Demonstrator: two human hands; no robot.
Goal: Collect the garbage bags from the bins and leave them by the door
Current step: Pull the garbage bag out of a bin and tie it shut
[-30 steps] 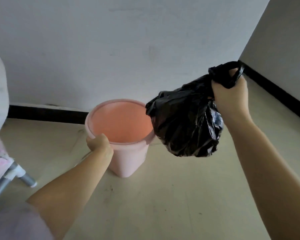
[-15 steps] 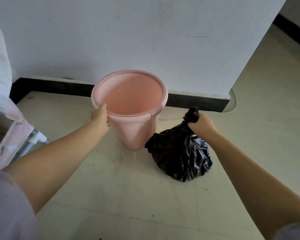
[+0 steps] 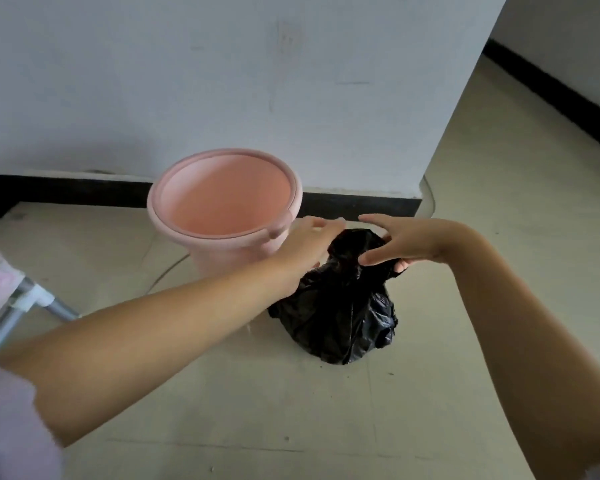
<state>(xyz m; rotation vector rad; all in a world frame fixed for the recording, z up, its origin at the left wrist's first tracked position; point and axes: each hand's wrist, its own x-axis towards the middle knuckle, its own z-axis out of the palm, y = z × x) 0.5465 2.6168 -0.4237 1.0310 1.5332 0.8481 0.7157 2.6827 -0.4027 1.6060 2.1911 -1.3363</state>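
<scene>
A white wall [image 3: 222, 81] with a black skirting [image 3: 66, 192] backs the pale floor [image 3: 291, 410]. The pink bin [image 3: 222, 202] stands upright by the wall, unlined. Just right of it the black bag [image 3: 340, 317] sits on the floor, touching the bin's base. The right hand [image 3: 399, 242] grips the bag's bunched neck, forefinger and thumb extended. The left hand [image 3: 309, 245] reaches to the neck with fingers straight, holding nothing.
</scene>
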